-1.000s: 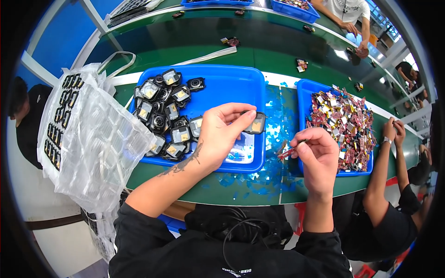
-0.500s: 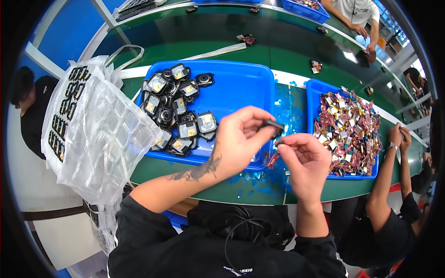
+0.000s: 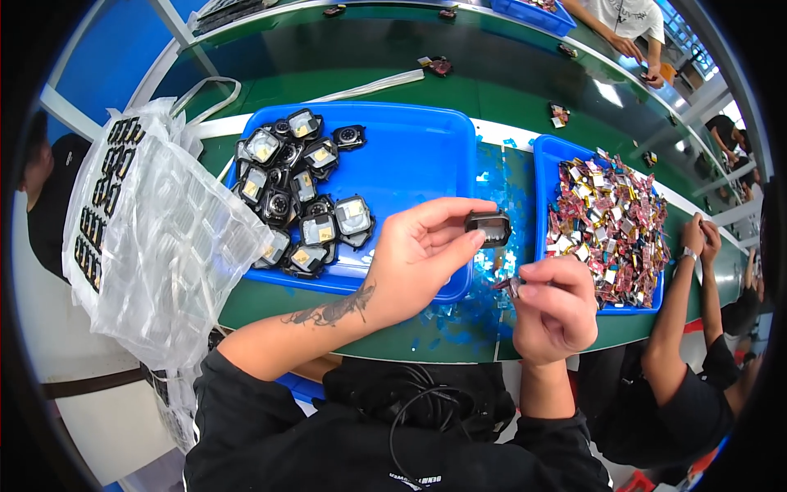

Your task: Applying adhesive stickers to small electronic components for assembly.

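Note:
Between the thumb and fingers of my left hand [image 3: 418,254] is a small black watch case [image 3: 489,229], its hollow side facing me. My right hand [image 3: 557,307], just right of it, pinches a small dark, pinkish piece [image 3: 510,287] whose kind I cannot make out. The two hands are apart, over the strip of green table between two blue trays. In the left tray [image 3: 410,148], several black watch cases [image 3: 318,230] lie heaped along its left side. The right tray [image 3: 541,197] holds a pile of small reddish and silvery parts with yellow bits [image 3: 607,230].
Blue film scraps [image 3: 459,332] litter the green table [image 3: 369,340]. White plastic packaging with black pieces in it [image 3: 156,221] stands left of the left tray. A conveyor belt [image 3: 492,90] carrying scattered parts runs beyond. Co-workers' arms [image 3: 676,295] are at the right.
The watch case has turned so its hollow side shows. My right hand has drawn down and away from it, its fingers more curled around the small piece.

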A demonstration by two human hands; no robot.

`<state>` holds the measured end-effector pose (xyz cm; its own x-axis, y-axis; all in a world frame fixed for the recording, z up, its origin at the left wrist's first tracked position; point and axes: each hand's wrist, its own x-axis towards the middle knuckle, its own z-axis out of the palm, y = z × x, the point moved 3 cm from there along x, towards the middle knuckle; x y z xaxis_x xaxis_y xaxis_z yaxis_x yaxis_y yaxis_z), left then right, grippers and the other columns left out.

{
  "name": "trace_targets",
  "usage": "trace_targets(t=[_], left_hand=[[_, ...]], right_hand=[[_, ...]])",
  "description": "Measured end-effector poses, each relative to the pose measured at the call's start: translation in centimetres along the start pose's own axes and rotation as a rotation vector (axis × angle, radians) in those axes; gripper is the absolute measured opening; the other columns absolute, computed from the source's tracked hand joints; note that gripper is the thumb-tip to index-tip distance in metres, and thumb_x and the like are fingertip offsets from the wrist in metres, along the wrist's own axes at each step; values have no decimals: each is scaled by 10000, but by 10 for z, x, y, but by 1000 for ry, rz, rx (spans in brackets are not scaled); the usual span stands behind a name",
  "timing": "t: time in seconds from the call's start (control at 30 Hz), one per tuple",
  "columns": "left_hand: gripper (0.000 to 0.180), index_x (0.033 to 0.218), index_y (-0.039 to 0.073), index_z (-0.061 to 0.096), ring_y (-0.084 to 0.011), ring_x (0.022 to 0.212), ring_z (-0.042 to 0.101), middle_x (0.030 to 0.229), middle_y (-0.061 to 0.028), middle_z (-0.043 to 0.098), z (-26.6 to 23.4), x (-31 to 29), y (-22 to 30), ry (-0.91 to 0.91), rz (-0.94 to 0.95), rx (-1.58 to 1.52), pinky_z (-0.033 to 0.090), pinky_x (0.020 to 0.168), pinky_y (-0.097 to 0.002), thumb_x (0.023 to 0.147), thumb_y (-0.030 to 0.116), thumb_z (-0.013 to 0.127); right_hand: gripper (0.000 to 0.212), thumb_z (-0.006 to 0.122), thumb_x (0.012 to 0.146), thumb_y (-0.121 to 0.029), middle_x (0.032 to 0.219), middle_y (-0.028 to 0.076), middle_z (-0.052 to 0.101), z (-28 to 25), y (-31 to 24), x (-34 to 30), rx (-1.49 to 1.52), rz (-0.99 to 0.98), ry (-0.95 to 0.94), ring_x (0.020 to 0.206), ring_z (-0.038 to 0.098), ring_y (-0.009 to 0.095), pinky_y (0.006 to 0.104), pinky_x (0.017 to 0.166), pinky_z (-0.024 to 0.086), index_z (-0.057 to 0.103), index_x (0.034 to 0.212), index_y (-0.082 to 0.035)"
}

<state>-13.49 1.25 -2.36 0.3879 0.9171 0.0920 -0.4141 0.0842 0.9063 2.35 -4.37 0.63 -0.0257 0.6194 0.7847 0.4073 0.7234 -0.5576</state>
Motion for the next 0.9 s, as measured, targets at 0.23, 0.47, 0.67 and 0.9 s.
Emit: trace_targets(t=[0.23, 0.47, 0.67, 0.9], left_hand=[[285, 1201, -63, 587, -183, 1044, 646, 1122, -154, 668, -5, 2, 0, 53, 30, 34, 518, 934, -300, 918, -30, 575], [304, 1213, -71, 584, -134, 1018, 642, 1103, -125, 676, -4, 1, -5, 72, -105, -74, 526, 868, -249, 920, 10, 597], [386, 1319, -71, 503, -187, 1127, 604, 1254, -154, 603, 3, -4, -7, -45, -132, -55, 524, 946, -314, 943, 1, 556], [379, 1321, -77, 502, -188, 1138, 593, 1260, -153, 598, 5, -4, -9, -68, -100, -29, 506, 971, -316, 949, -16, 537]], right_hand=[[340, 771, 621, 55, 897, 89, 652, -4, -8, -6, -66, -188, -53, 659, 604, 196, 278, 541, 461, 688, 907, -109], [174, 726, 734, 105, 786, 81, 663, 15, 4, 0, 95, 429, 64, 627, 583, 106, 225, 553, 445, 661, 864, 10], [118, 731, 765, 48, 750, 19, 667, 11, 11, 13, -130, 489, -42, 567, 498, 53, 210, 488, 350, 690, 849, -24], [121, 731, 755, 45, 749, 31, 663, 9, 12, 19, -109, 526, -105, 569, 493, 74, 223, 507, 364, 695, 849, -22]])
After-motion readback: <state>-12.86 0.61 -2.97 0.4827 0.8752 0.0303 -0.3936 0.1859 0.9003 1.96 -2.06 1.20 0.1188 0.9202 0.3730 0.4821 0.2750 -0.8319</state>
